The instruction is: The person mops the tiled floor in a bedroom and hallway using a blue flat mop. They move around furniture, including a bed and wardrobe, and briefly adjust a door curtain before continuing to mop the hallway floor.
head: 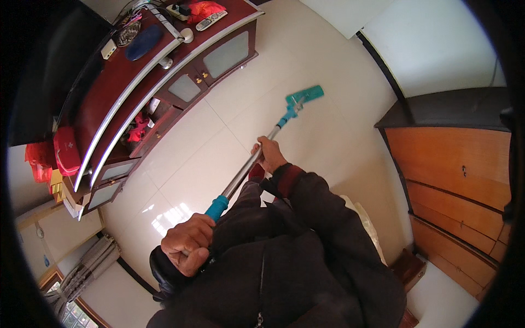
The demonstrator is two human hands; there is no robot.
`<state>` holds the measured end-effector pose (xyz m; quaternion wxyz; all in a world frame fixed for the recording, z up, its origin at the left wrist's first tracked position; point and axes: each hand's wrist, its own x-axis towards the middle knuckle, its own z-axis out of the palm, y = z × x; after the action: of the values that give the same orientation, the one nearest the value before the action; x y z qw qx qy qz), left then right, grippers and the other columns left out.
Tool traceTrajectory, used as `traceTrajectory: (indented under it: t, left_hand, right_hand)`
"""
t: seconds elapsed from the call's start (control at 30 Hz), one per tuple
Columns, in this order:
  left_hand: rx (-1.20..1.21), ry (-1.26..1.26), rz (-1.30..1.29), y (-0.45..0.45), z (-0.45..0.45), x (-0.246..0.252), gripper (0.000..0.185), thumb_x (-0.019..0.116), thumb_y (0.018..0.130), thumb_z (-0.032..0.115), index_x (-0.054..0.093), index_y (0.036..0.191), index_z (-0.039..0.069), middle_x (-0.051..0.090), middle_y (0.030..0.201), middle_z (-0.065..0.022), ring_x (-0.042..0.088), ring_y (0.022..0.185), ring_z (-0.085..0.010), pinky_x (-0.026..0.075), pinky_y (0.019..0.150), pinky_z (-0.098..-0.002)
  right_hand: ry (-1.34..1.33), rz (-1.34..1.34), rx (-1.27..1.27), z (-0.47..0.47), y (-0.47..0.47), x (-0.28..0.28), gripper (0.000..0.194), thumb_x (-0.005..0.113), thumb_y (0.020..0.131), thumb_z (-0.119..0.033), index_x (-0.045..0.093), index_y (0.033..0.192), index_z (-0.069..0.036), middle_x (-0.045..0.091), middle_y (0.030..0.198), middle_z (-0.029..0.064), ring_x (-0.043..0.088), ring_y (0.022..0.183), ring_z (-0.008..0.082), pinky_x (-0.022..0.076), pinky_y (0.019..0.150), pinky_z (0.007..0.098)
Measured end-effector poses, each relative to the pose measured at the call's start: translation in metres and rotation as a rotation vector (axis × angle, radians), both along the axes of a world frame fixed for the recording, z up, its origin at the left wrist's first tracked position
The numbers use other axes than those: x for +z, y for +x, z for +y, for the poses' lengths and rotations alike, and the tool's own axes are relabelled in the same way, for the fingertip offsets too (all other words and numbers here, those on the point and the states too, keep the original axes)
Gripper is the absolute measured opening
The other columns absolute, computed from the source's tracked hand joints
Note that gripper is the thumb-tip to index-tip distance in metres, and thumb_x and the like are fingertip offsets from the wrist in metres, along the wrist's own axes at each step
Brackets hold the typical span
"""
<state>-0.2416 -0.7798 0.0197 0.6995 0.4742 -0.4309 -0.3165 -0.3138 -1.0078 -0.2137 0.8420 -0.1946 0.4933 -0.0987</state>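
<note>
A flat floor mop with a turquoise head lies against the pale tiled floor, its metal pole running back diagonally to my body. My left hand is closed around the top end of the pole, at the turquoise grip. Farther down, my right hand holds the bare metal part, above the turquoise joint. The mop head is tilted in view, with a bracket on top of it. Part of a red shoe shows below my right hand.
A dark red TV cabinet with silver edges curves along the left; one drawer is pulled out. A red bag is at its end. On the right stands an orange-brown wooden cabinet with a black top. A small brown wooden piece is beside it.
</note>
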Motion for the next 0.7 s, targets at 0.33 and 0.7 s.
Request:
traceTrajectory:
  t: [0.33, 0.7]
  left_hand:
    - [0.035, 0.141, -0.225, -0.025, -0.041, -0.012, 0.028, 0.067, 0.059, -0.007, 0.046, 0.063, 0.011, 0.054, 0.063, -0.0063, 0.058, 0.065, -0.0235, 0.042, 0.085, -0.0458]
    - [-0.38, 0.127, -0.361, -0.079, -0.127, 0.01, 0.025, 0.063, 0.062, -0.004, 0.044, 0.065, 0.011, 0.055, 0.061, -0.0068, 0.058, 0.061, -0.022, 0.046, 0.079, -0.0459]
  right_hand:
    - [-0.192, 0.008, 0.221, -0.042, 0.046, -0.012, 0.018, 0.055, 0.079, -0.011, 0.049, 0.066, 0.0, 0.052, 0.059, 0.0095, 0.052, 0.043, 0.0201, 0.0274, 0.031, 0.0291]
    - [-0.143, -0.034, -0.104, -0.1, -0.062, 0.007, 0.018, 0.053, 0.079, -0.01, 0.049, 0.064, -0.001, 0.051, 0.056, 0.0092, 0.048, 0.042, 0.0177, 0.0277, 0.031, 0.0299]
